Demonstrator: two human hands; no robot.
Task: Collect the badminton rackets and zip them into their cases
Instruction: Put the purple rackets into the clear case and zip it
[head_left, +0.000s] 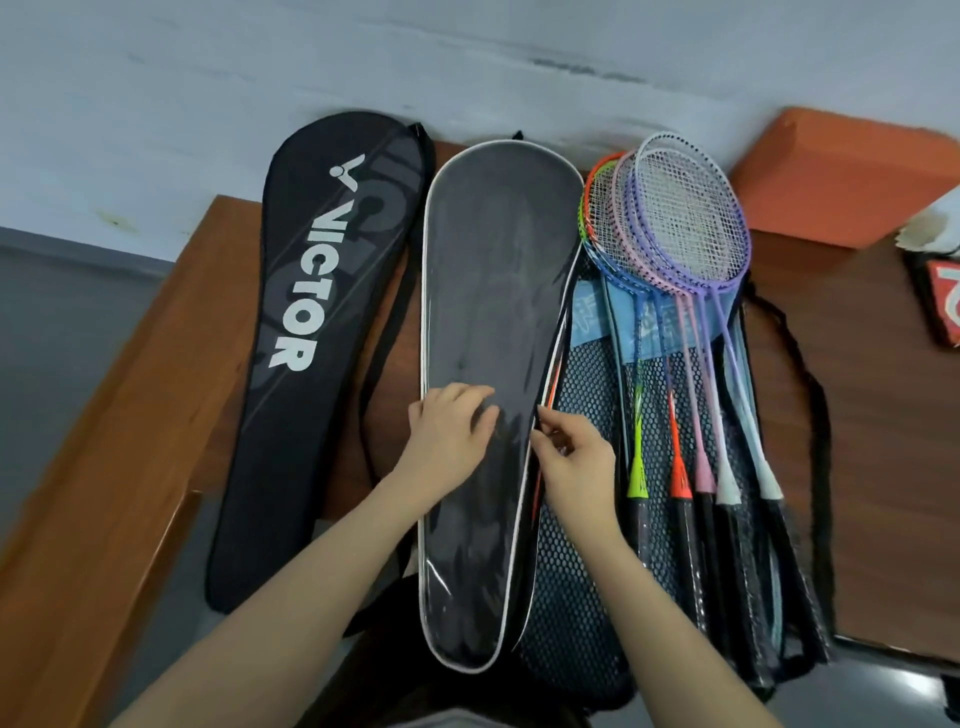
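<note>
A clear-fronted racket case with white piping (493, 291) lies lengthwise in the middle of the wooden table (171, 374). My left hand (449, 436) rests on its lower half with the fingers spread flat. My right hand (571, 457) pinches the zipper on the case's right edge. Several rackets (680, 322) with orange, blue, pink and purple frames lie fanned to the right on a blue and black mesh case (576, 519). A black VICTOR case (306, 332) lies to the left.
An orange block (841, 171) sits at the back right against the pale wall. A red and black packet (940, 301) and something white lie at the right edge. Black straps trail beside the cases. The table's left edge drops to a grey floor.
</note>
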